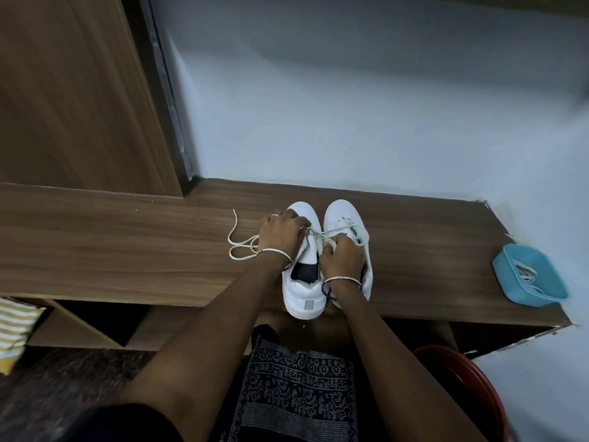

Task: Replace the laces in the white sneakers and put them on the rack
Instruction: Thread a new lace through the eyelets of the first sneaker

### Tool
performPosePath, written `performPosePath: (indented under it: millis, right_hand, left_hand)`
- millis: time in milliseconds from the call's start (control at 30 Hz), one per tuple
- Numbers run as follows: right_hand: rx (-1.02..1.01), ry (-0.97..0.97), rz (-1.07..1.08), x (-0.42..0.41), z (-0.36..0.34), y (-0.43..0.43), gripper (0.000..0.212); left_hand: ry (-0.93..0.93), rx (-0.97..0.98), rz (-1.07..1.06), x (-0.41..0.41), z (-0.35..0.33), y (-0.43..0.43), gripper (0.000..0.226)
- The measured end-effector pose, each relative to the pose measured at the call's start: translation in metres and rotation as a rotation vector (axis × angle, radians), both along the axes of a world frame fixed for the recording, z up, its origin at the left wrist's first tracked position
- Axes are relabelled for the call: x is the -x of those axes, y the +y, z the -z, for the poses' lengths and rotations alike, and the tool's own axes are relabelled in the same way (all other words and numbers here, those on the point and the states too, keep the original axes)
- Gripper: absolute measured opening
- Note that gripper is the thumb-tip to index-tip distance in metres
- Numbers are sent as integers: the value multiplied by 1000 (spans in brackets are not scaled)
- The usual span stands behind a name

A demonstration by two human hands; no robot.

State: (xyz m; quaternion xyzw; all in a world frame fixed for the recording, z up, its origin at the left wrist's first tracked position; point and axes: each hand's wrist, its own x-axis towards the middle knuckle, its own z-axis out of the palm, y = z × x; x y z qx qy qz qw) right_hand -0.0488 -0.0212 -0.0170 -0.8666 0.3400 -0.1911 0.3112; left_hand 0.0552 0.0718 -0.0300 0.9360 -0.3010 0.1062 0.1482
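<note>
Head view: the left hand is curling over the lacing area of the left-hand sneaker, fingertips pinching the cream lace near the eyelets. The right hand is sitting just beside it, fingers bent in and pinching the same lace over the tongue; exactly how the strands are crossing between the two hands is too small to tell. A thin bangle is circling each wrist, and a dark band is hanging on the right wrist too.

The lace's loose end is trailing out to the left of the left hand, looping on the wooden top. Another strand is running rightward across the right-hand sneaker. Both white sneakers are standing side by side, touching, toes pointing at the pale wall, heels at the front edge.

Well apart to the right, a blue basket is sitting near the corner, holding more pale laces. Below the top, open compartments are showing, with a striped cloth at the far left and a red tub at the lower right. A brown wooden panel is rising at upper left.
</note>
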Motion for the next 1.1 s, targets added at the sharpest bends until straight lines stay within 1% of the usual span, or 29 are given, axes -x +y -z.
performPosePath:
  millis: [133,200,267,300,367,433,600,667,733,800,833,933,1033,1100]
  right_hand:
    - [1,-3,-2,0,1,0,17]
    - [-1,-6,-3,0,1,-1,17]
    - [-2,-2,-4,0,1,-1,17]
    - [-2,2,-4,0,2,-1,17]
    - [-1,4,-3,-1,2,-1,17]
    - [0,-3,-3,-1,3,-1,17]
    - [0,-5,-1,-1,3,-1,16]
    - [1,3,1,-1,3,-1,16]
    - [1,8,2,-1,3,-1,16]
    - [4,8,2,-1,3,-1,16]
    - [3,8,3,-1,3,-1,16]
    - [-2,3,4,-1,3,0,15]
    - [-3,2,4,-1,3,0,15]
    - [-2,2,2,-1,3,0,15]
  left_hand:
    - [-41,-67,-19,-1,-1,-3,23]
    - [-39,-78,-8,1,2,-1,16]
    - [-81,-95,-54,0,9,1,10]
    - [-96,-105,-71,0,13,3,12]
    - [-42,-105,-89,-1,19,12,20]
    - [18,-53,-201,-6,24,26,22]
    - [187,191,-684,-15,35,70,29]
    - [246,257,-779,-18,38,80,29]
    - [249,270,-808,-18,39,81,26]
    - [174,251,-769,-14,37,75,21]
    - [121,242,-710,-11,33,69,19]
    - [10,215,-416,-4,18,48,15]
    - [0,126,-138,-3,7,23,20]
    - [-4,58,-58,-2,5,11,23]
